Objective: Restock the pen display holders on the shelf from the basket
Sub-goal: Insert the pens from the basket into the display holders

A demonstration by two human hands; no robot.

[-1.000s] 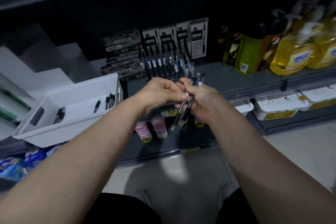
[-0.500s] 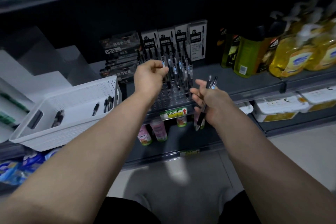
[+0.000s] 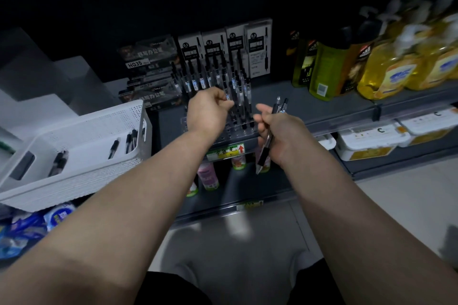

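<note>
Left hand [image 3: 208, 111] hovers over the pen display holder [image 3: 223, 129], fingertips pinched on a slim clear-barrelled pen [image 3: 229, 100] standing in the rack. Right hand [image 3: 277, 129] loosely curled around a small bundle of pens [image 3: 271, 131], dark rubbery grips down, clicker ends poking up past the fingers; thumb and forefinger spread apart. Holder is a clear plastic stepped block with rows of round holes, back rows full of upright pens, on the dark grey shelf [image 3: 322, 106]. Boxed pen packs [image 3: 256, 52] stand behind it, flat cardboard, upright. White perforated plastic basket [image 3: 81, 153] sits left of the holder, rectangular with a handle slot, a few black pens [image 3: 128, 142] lying loose inside. Glossy yellow pump bottles [image 3: 386, 74] at far right of the shelf.
</note>
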